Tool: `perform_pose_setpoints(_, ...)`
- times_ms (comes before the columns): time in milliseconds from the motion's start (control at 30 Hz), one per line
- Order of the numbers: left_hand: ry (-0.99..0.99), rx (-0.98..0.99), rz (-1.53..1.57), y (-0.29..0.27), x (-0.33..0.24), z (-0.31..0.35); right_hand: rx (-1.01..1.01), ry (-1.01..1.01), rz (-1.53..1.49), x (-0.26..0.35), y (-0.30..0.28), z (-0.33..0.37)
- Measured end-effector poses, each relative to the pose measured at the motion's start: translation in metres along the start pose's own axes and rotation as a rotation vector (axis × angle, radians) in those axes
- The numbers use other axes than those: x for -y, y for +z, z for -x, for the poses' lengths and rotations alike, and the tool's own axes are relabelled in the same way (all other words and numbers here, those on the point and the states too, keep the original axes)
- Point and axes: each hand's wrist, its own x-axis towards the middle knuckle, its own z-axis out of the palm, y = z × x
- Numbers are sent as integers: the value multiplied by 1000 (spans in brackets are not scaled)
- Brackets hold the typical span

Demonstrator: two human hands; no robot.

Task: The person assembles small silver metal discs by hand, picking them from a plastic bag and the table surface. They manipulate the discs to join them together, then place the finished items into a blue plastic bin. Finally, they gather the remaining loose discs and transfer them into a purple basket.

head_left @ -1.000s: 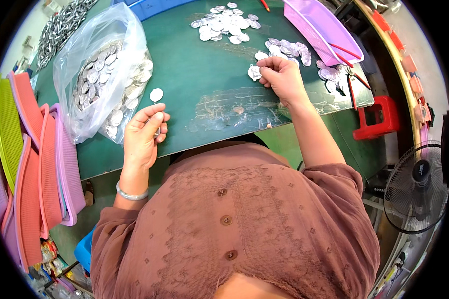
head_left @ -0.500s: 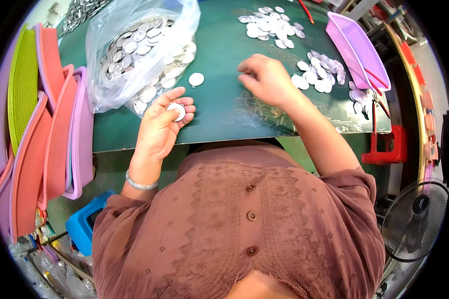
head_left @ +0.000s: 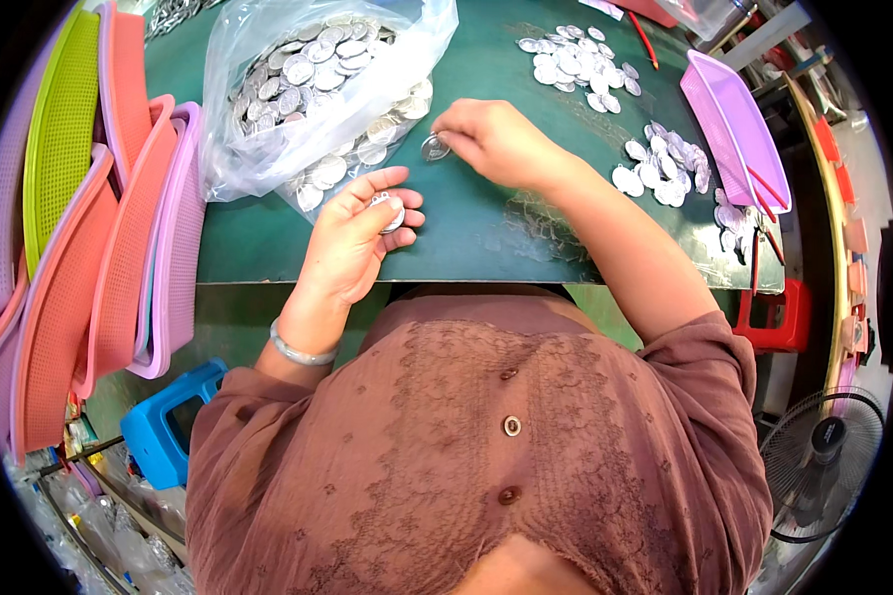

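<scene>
Left hand (head_left: pixel 359 226) half-curls, thumb pressing a round silver pendant (head_left: pixel 392 216) to its fingers; right hand (head_left: pixel 496 144), fingertips together, pinches a second pendant (head_left: pixel 434 150) (tilted, tabletop (head_left: pixel 471 238) contact unclear) beside the clear plastic bag (head_left: pixel 238 164).

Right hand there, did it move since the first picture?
Yes. The right hand went left across the table, and it's now much closer to the clear bag.
</scene>
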Motion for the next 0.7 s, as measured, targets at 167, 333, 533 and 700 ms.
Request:
perform_pose_setpoints(167, -12, -2, -6, 16, -3, -9, 116, 394, -530, 32, -26, 16)
perform_pose_setpoints(333, 43, 41, -18, 33, 0, -16, 55, 428, -634, 37, -37, 35)
perform_pose_setpoints(533, 20, 97, -5, 55, 6, -16, -4, 439, -744, 38, -48, 59)
perform_pose_setpoints(700, 33, 100, -33, 70, 10, -16, -89, 463, -899, 29, -52, 78)
